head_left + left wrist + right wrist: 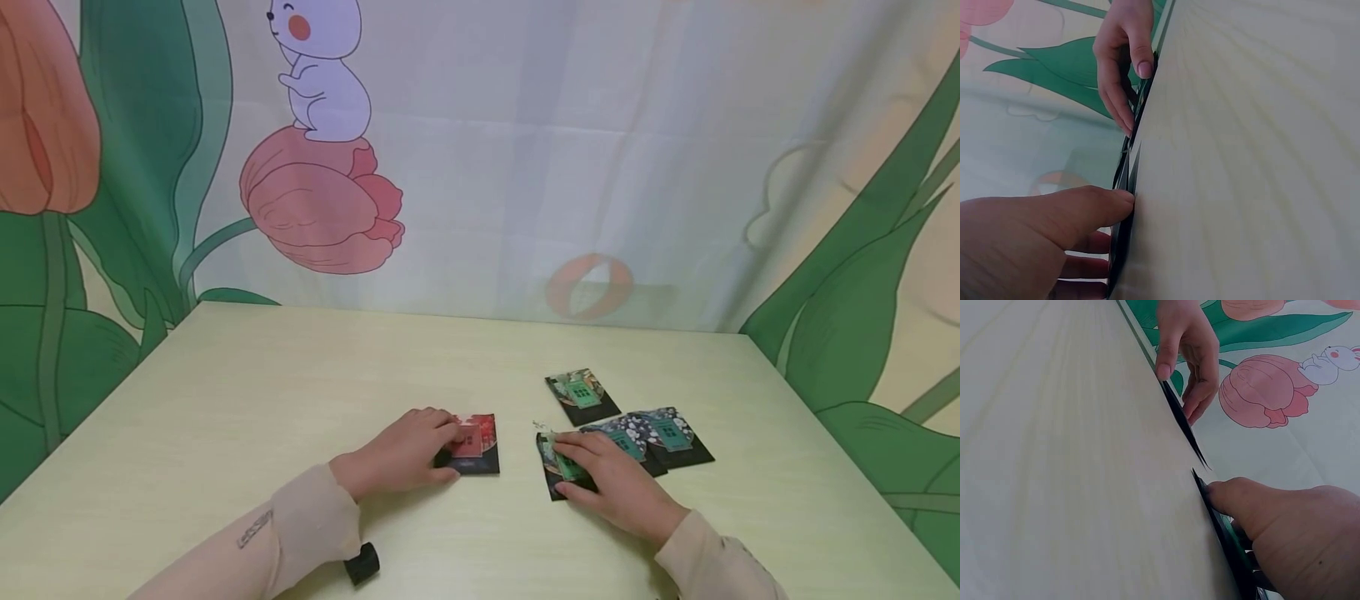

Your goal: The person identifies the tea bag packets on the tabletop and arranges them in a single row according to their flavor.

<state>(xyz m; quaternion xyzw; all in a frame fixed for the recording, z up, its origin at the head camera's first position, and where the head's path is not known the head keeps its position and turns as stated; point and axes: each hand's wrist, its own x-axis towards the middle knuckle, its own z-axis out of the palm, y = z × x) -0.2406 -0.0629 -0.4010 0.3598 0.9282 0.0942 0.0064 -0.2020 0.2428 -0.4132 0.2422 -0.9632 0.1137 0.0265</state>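
A flat red-and-black packet (486, 458) lies on the table under my left hand (401, 450). That hand holds it at its left side, fingers over the top and thumb at the near edge. In the left wrist view the thumb (1113, 203) presses the dark packet's edge. My right hand (618, 483) holds a green-and-black packet (551, 483) in the same way, fingers across its printed face and thumb along the near edge. Its dark edge shows beside the thumb in the right wrist view. A narrow gap separates the two held packets.
Behind the right hand lie two overlapping blue-flowered packets, one (686, 457) partly over the other. Another green-labelled packet (596, 412) lies farther back. The pale table (300, 367) ends at a printed curtain (480, 167). A small black object (363, 565) sits by the left sleeve.
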